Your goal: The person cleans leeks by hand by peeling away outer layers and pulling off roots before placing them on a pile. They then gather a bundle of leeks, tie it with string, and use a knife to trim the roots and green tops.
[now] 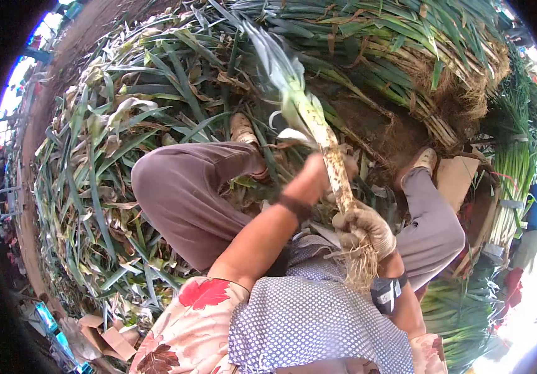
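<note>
1. One leek slants in front of the person's lap, its green leaves pointing forward, its roots nearest the body.
2. The gloved right hand grips the stalk just above the roots, fingers curled tight around it; the roots hang below the glove.
3. The bare left hand is at the stalk farther up, blurred; some fingers show past its far side, but I cannot tell how firmly they press.
4. A loose, pale leaf piece sticks out beside the stalk, near the left hand.
5. Loose leaves lie heaped on the left, around the left knee.
6. More leeks are piled ahead and to the right, many root ends facing right.
7. Flat cardboard lies beside the right shoe.
</note>
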`<state>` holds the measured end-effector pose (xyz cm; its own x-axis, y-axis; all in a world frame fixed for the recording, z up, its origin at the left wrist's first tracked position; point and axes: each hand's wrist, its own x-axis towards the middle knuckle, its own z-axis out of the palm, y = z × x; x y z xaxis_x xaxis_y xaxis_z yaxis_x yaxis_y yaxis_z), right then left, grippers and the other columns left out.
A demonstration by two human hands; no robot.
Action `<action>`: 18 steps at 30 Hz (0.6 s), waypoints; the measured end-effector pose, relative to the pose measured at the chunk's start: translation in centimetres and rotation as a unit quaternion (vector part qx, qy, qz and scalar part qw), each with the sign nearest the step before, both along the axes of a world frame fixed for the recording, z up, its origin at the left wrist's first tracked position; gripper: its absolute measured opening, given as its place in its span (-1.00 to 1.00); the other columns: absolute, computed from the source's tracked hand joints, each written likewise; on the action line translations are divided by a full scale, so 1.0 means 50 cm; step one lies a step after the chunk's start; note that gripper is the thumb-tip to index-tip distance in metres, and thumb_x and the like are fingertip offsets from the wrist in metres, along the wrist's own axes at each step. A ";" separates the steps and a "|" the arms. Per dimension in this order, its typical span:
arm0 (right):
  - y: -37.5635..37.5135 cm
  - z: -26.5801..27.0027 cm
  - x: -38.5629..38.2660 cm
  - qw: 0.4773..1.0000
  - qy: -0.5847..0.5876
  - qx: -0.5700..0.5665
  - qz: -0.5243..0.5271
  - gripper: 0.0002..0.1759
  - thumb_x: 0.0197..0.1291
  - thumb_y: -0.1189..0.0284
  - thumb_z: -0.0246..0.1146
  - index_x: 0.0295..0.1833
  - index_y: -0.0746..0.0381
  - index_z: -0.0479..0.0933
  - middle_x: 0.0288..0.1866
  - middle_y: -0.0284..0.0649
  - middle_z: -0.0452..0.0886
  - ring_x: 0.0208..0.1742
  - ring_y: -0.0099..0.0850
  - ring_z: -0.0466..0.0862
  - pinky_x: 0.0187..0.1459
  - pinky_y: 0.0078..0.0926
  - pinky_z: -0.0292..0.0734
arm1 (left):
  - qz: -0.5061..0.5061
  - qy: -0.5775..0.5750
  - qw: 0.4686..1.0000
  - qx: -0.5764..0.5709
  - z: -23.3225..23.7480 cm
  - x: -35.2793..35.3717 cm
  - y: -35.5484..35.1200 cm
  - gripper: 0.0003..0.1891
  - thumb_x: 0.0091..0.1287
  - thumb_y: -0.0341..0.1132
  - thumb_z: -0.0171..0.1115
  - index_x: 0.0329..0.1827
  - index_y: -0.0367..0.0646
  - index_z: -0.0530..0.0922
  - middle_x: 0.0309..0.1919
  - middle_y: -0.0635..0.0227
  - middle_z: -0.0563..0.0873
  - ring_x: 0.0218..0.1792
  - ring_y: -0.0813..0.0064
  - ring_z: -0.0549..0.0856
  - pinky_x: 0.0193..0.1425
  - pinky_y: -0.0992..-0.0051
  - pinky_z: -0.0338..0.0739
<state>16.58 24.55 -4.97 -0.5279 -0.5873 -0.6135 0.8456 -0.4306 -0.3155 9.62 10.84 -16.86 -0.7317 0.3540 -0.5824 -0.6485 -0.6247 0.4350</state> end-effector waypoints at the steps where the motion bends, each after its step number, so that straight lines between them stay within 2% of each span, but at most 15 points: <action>1: -0.005 0.003 -0.009 1.000 -0.009 -0.022 -0.018 -0.48 0.15 0.43 0.12 0.23 0.30 0.21 -0.44 -0.27 0.43 -0.67 -0.59 0.35 -0.73 -0.71 0.25 | -0.030 0.069 0.995 -0.064 -0.016 0.050 0.027 -0.63 0.38 -0.18 -0.21 0.09 -0.19 0.42 -0.11 0.01 0.59 -0.14 0.14 0.61 0.00 0.18 0.51; 2: -0.008 0.006 -0.015 0.998 -0.017 -0.044 -0.038 -0.44 0.15 0.42 0.11 0.26 0.30 0.18 -0.43 -0.28 0.41 -0.68 -0.61 0.32 -0.74 -0.73 0.22 | -0.100 0.198 0.966 -0.130 -0.058 0.083 0.042 -0.63 0.38 -0.20 -0.18 0.14 -0.16 0.40 -0.04 0.00 0.56 -0.05 0.17 0.58 0.08 0.22 0.46; 3: 0.005 -0.012 -0.015 0.998 -0.015 -0.022 -0.064 -0.44 0.19 0.37 0.09 0.27 0.32 0.16 -0.40 -0.26 0.42 -0.68 -0.61 0.33 -0.72 -0.73 0.24 | -0.142 0.322 0.915 -0.198 -0.102 0.116 0.057 -0.62 0.37 -0.21 -0.14 0.19 -0.12 0.39 0.03 0.00 0.53 0.05 0.20 0.54 0.16 0.26 0.42; 4: 0.015 -0.013 -0.028 0.996 -0.014 -0.085 -0.029 -0.42 0.20 0.34 0.07 0.28 0.37 0.12 -0.38 -0.25 0.43 -0.67 -0.62 0.33 -0.71 -0.71 0.25 | -0.184 0.344 0.882 -0.264 -0.164 0.112 0.051 -0.62 0.36 -0.23 -0.09 0.20 -0.12 0.38 0.04 0.05 0.54 0.03 0.24 0.54 0.14 0.30 0.42; 5: 0.007 -0.006 -0.028 0.995 -0.020 -0.085 -0.046 -0.40 0.21 0.34 0.07 0.29 0.38 0.10 -0.39 -0.25 0.42 -0.68 -0.63 0.32 -0.74 -0.72 0.23 | -0.225 0.366 0.842 -0.327 -0.225 0.107 0.044 -0.61 0.34 -0.24 -0.04 0.20 -0.13 0.37 0.04 0.10 0.54 0.02 0.28 0.53 0.12 0.34 0.43; 6: -0.003 0.000 -0.020 0.994 -0.028 -0.083 -0.065 -0.39 0.21 0.34 0.06 0.29 0.39 0.08 -0.40 -0.24 0.42 -0.69 -0.64 0.31 -0.77 -0.72 0.21 | -0.234 0.232 0.862 -0.385 -0.265 0.080 0.021 -0.62 0.31 -0.27 0.04 0.17 -0.17 0.39 -0.01 0.21 0.57 -0.09 0.33 0.57 0.04 0.38 0.47; 7: -0.005 -0.004 -0.014 0.987 -0.047 -0.135 -0.067 -0.39 0.21 0.34 0.06 0.29 0.40 0.07 -0.42 -0.25 0.40 -0.71 -0.64 0.30 -0.80 -0.73 0.18 | -0.062 0.005 0.959 -0.275 -0.106 0.029 0.002 -0.60 0.35 -0.12 -0.09 0.03 -0.28 0.44 -0.16 0.29 0.62 -0.24 0.33 0.60 -0.13 0.29 0.51; 8: -0.007 -0.008 -0.008 0.978 -0.067 -0.186 -0.068 -0.38 0.22 0.34 0.05 0.29 0.41 0.05 -0.45 -0.26 0.38 -0.73 -0.65 0.28 -0.83 -0.73 0.15 | -0.067 0.010 0.941 -0.332 -0.059 -0.010 -0.044 -0.42 0.37 0.07 -0.20 0.05 -0.37 0.40 -0.12 0.16 0.59 -0.17 0.29 0.60 -0.09 0.29 0.50; 9: -0.012 -0.008 0.001 0.987 -0.054 -0.139 -0.063 -0.38 0.21 0.34 0.05 0.29 0.42 0.06 -0.52 -0.30 0.33 -0.76 -0.65 0.25 -0.87 -0.73 0.09 | 0.099 -0.003 0.977 -0.188 -0.102 -0.029 -0.051 -0.30 0.34 0.22 -0.28 0.04 -0.36 0.40 -0.11 0.10 0.55 -0.10 0.22 0.58 -0.01 0.20 0.47; 10: -0.009 -0.020 0.010 0.969 -0.103 -0.220 -0.056 -0.40 0.19 0.36 0.07 0.28 0.40 0.10 -0.56 -0.32 0.30 -0.78 -0.64 0.24 -0.88 -0.71 0.04 | 0.149 -0.017 0.988 0.043 -0.074 -0.041 -0.077 -0.30 0.32 0.26 -0.24 0.08 -0.30 0.36 -0.09 0.07 0.52 -0.04 0.15 0.55 0.05 0.16 0.45; 12: -0.011 -0.033 0.029 0.972 -0.087 -0.216 -0.012 -0.39 0.16 0.26 0.15 0.25 0.35 0.19 -0.56 -0.35 0.32 -0.73 -0.67 0.24 -0.80 -0.75 0.10 | 0.208 -0.025 0.956 0.204 -0.014 -0.057 -0.094 -0.38 0.30 0.19 -0.08 0.08 -0.26 0.31 -0.14 0.12 0.55 -0.13 0.15 0.58 -0.03 0.16 0.50; 13: -0.016 -0.033 0.044 0.982 -0.091 -0.162 -0.030 -0.39 0.14 0.24 0.16 0.22 0.35 0.22 -0.50 -0.30 0.41 -0.69 -0.62 0.33 -0.73 -0.72 0.25 | 0.261 0.001 0.939 0.222 -0.023 -0.077 -0.100 -0.41 0.30 0.14 -0.03 0.06 -0.27 0.31 -0.18 0.13 0.56 -0.17 0.17 0.59 -0.08 0.19 0.52; 15: -0.016 -0.033 0.054 0.981 -0.106 -0.161 -0.024 -0.40 0.14 0.25 0.16 0.22 0.36 0.23 -0.48 -0.29 0.43 -0.66 -0.61 0.36 -0.69 -0.72 0.28 | 0.360 0.055 0.895 0.257 -0.050 -0.120 -0.108 -0.48 0.30 0.04 0.07 0.03 -0.28 0.31 -0.25 0.14 0.57 -0.25 0.20 0.61 -0.17 0.24 0.55; 18: -0.003 -0.019 0.056 0.979 -0.115 -0.166 -0.022 -0.41 0.14 0.26 0.16 0.20 0.37 0.24 -0.45 -0.27 0.45 -0.62 -0.59 0.40 -0.64 -0.70 0.33 | 0.388 0.011 0.912 0.135 0.000 -0.125 -0.120 -0.60 0.30 -0.08 0.12 -0.09 -0.28 0.37 -0.36 0.19 0.59 -0.33 0.27 0.61 -0.29 0.34 0.56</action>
